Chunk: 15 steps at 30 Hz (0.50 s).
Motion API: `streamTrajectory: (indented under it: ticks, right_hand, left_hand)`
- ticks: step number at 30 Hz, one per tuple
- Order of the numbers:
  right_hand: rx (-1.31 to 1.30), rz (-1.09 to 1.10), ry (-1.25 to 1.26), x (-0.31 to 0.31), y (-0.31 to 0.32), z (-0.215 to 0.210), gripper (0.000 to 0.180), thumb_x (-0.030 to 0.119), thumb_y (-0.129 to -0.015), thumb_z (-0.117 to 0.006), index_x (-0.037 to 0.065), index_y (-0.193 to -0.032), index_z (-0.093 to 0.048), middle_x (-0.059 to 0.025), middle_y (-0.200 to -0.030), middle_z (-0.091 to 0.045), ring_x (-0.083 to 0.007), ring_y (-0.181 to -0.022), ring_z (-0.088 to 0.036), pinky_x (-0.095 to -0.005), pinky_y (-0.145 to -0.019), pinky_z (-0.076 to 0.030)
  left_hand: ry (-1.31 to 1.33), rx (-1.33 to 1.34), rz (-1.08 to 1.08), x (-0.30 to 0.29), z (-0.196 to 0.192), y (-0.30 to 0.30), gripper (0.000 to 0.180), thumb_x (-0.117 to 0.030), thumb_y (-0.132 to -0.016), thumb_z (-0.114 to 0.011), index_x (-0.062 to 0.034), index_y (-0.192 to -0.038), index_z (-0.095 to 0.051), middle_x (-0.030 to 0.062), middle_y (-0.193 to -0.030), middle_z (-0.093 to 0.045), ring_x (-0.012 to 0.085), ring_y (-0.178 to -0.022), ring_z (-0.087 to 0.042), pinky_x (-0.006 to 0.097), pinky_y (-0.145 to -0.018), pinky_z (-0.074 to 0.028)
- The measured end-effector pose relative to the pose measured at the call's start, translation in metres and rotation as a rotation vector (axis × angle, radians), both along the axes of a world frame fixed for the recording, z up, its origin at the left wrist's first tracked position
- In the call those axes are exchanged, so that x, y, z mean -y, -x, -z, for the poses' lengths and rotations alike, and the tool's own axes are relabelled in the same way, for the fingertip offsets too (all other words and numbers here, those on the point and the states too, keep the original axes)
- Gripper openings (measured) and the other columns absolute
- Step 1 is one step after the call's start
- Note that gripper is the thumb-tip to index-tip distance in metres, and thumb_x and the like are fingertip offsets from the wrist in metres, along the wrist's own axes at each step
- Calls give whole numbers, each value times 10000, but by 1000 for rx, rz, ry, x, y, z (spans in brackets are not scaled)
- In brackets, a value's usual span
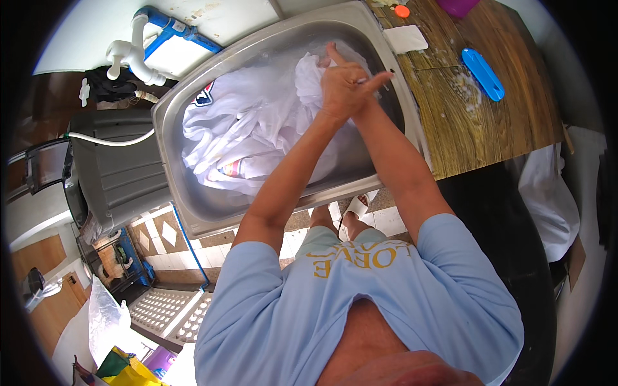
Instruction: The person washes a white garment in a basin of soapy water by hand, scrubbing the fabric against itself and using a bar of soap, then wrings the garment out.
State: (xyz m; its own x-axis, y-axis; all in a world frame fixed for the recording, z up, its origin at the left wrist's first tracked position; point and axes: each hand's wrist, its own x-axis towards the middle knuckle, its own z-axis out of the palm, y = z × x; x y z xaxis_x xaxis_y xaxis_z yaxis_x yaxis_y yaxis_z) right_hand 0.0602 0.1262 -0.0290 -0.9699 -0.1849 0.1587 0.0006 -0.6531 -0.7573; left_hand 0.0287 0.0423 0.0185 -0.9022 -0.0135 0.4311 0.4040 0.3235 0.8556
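My left hand (341, 89) and my right hand (364, 103) overlap at the right end of a steel sink (166, 132). The left hand lies over the right, with its thumb out to the right and its other fingers curled. Most of the right hand is hidden beneath it. One finger points up toward the far rim; whose it is I cannot tell. Against the hands is a bunched part of wet white clothes (251, 132), which fill much of the basin in cloudy water. A dark badge and a small coloured patch show on the fabric.
Beside the sink, a wooden counter (450, 122) holds a blue brush-like object (483, 74), a white square cloth (405, 39) and an orange cap (402, 11). A white tap (138, 61) on a blue pipe hangs over the far left rim. A grey ribbed surface (122, 157) stands left.
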Motion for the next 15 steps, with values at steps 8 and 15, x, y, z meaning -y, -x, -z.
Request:
streamTrajectory:
  ticks: [8, 15]
  right_hand:
    - [459, -193, 523, 27, 27, -15, 357, 448, -891, -528, 105, -980, -573, -25, -889, -591, -141, -786, -563, -295, -657, -457]
    - [788, 81, 259, 38, 17, -45, 393, 458, -837, -611, 117, -723, -454, -32, -670, -481, -200, -624, -535, -371, -596, -493]
  left_hand:
    - [-12, -279, -15, 3, 9, 8, 310, -216, -817, -645, 25, -623, -622, 94, -511, -555, 117, -449, -468, 298, -486, -419]
    - [262, -130, -268, 65, 18, 38, 364, -268, -818, -650, 29, -612, -608, 137, -527, -583, 237, -408, -520, 334, -451, -429]
